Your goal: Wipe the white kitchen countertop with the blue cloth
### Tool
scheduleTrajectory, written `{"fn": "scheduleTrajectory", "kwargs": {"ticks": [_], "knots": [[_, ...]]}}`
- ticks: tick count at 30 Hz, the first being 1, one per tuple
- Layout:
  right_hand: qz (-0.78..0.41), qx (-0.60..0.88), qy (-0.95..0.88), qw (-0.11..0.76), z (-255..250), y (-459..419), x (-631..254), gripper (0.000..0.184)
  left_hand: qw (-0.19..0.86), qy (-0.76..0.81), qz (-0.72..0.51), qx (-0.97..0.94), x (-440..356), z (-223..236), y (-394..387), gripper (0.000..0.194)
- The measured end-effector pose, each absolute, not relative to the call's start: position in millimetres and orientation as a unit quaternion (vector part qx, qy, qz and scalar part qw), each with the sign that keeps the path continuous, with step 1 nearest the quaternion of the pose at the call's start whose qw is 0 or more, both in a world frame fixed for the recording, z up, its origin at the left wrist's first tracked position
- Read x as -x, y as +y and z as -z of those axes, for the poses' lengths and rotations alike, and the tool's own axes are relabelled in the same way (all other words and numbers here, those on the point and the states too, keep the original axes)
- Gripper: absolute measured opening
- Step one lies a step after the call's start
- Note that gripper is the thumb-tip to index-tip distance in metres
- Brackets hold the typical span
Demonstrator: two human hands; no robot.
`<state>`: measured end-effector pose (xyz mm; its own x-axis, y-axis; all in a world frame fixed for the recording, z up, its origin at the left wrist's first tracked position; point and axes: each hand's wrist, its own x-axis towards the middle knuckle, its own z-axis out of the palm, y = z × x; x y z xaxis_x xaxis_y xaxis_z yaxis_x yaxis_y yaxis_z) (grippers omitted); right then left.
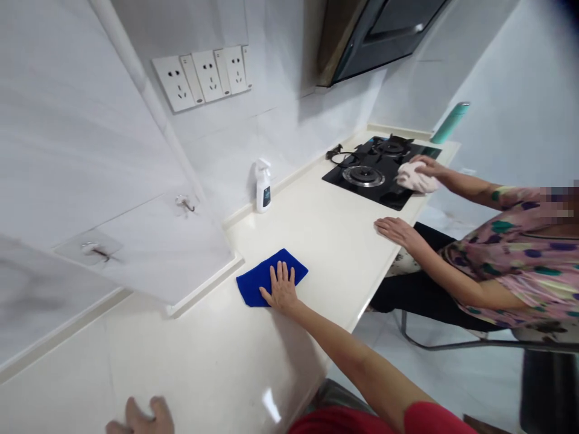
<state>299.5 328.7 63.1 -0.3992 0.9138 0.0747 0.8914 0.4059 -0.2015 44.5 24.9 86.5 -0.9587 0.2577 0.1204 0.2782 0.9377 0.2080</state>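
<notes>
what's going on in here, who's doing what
One person's right hand lies on a blue cloth on the pale countertop, fingers spread; the left hand shows only partly, at the picture's bottom edge. Nearby, a co-worker's hand holds a pale cloth at the edge of the black cooktop. A spray bottle stands near the wall.

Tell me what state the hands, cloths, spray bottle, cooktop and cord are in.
Blue cloth: spread out on the counter
Right hand: fingers spread, palm down on the blue cloth
Left hand: partly in view, fingers bent
Spray bottle: upright
Pale cloth: bunched under a co-worker's hand
Cooktop: no flame visible
Black cord: looped by the cooktop
</notes>
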Motion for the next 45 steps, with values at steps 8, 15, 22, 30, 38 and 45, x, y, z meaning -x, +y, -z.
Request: {"fn": "scheduleTrajectory", "kwargs": {"ticks": [8,15,22,30,38,45], "knots": [[-0.081,0.493,-0.861,0.095,-62.0,321.6,-247.7,0.087,0.041,-0.983,0.121,0.130,-42.8,-81.9,19.5,0.078],[-0.124,0.484,-0.859,0.107,-60.7,305.5,-199.7,0.087,0.030,-0.987,0.109,0.117,-40.5,-81.6,18.4,0.078],[-0.161,0.433,-0.879,0.115,-77.9,323.6,-206.4,0.069,0.024,-0.989,0.107,0.103,-42.3,-84.1,20.5,0.078],[-0.100,0.431,-0.887,0.131,-74.3,316.7,-206.9,0.054,0.026,-0.988,0.112,0.106,-40.0,-81.5,14.3,0.074],[-0.117,0.324,-0.932,0.109,-66.3,217.8,-231.5,0.057,0.060,-0.983,0.134,0.112,-45.4,-82.9,13.0,0.069],[-0.162,0.405,-0.884,0.166,-67.8,232.6,-260.0,0.047,0.061,-0.978,0.151,0.132,-44.7,-77.0,1.9,0.066]]}}
